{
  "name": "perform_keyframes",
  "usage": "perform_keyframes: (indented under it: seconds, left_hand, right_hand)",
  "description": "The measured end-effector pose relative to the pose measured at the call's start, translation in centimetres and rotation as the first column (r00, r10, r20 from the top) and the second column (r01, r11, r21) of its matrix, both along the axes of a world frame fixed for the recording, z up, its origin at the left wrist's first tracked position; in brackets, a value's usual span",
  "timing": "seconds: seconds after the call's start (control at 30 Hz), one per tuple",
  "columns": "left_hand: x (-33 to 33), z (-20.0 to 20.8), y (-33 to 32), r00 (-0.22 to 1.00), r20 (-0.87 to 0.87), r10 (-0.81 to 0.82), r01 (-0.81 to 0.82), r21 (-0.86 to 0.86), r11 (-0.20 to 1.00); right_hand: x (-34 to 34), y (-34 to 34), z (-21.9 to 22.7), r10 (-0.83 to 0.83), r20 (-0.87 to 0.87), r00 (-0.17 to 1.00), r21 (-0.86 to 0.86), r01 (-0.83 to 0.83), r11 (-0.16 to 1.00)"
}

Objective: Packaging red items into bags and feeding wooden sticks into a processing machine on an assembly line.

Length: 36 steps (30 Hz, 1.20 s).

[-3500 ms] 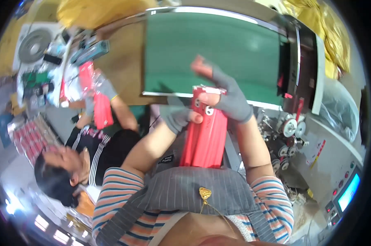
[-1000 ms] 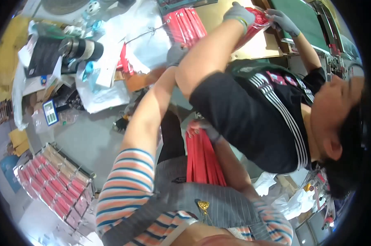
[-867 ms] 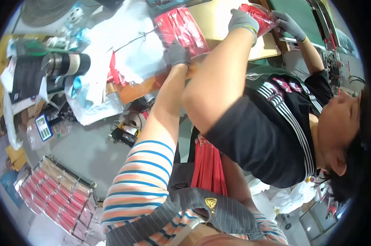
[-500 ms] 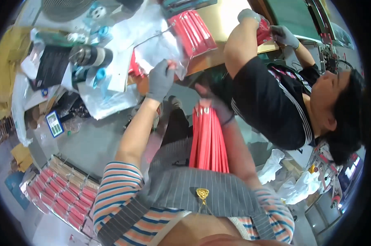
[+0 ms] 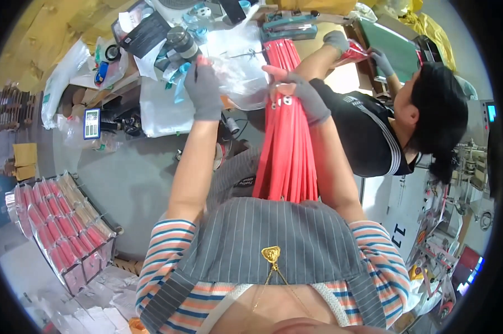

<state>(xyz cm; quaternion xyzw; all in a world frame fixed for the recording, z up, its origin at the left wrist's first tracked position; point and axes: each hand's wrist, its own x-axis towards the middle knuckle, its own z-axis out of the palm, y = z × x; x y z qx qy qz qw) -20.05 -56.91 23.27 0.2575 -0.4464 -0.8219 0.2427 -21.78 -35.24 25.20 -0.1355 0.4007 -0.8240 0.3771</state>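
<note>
My left hand (image 5: 203, 92), in a grey glove with bare fingertips, is closed at the edge of a crumpled clear plastic bag (image 5: 241, 83). The bag spreads between my two hands, above the table. My right hand (image 5: 302, 96), gloved the same way, grips the top of a thick bundle of long red straps (image 5: 289, 150). Round metal fittings show at the gripped end, and the straps hang down to my apron. Beyond my right hand, more red straps (image 5: 282, 53) lie on the table.
A dark flask (image 5: 183, 43) and a black box (image 5: 144, 34) stand on the cluttered table at the far left. At right, a co-worker (image 5: 368, 125) handles a red item. A rack of bagged red goods (image 5: 68, 228) stands at lower left.
The plastic bag has come off the table with my left hand. My right hand has raised the red straps farther forward. The view has shifted, and the co-worker now appears farther right.
</note>
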Motion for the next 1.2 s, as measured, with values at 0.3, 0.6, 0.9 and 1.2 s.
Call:
perform_keyframes:
  seconds: [0.3,0.6,0.9,1.2]
  left_hand:
    - [8.1,5.3,11.6,0.864,-0.112,-0.491,0.145,-0.878,0.455]
    - [14.6,2.4,9.0,0.694,0.289,-0.659,0.598,-0.742,0.305]
    - [-4.6,4.2,-6.0,0.839,0.420,-0.347,0.383,-0.908,-0.172]
    - [-7.8,8.9,-9.8,0.721,0.465,-0.514,0.586,-0.805,0.093]
  right_hand:
    - [3.1,4.6,0.3,-0.089,0.188,0.978,-0.230,0.132,0.964]
    - [12.9,7.6,-2.5,-0.033,-0.348,0.937,0.715,0.288,0.637]
    - [-3.1,-1.6,4.1,0.366,-0.890,0.273,0.383,0.882,0.273]
    - [-12.4,-4.7,7.2,0.230,-0.896,0.379,0.443,0.793,0.418]
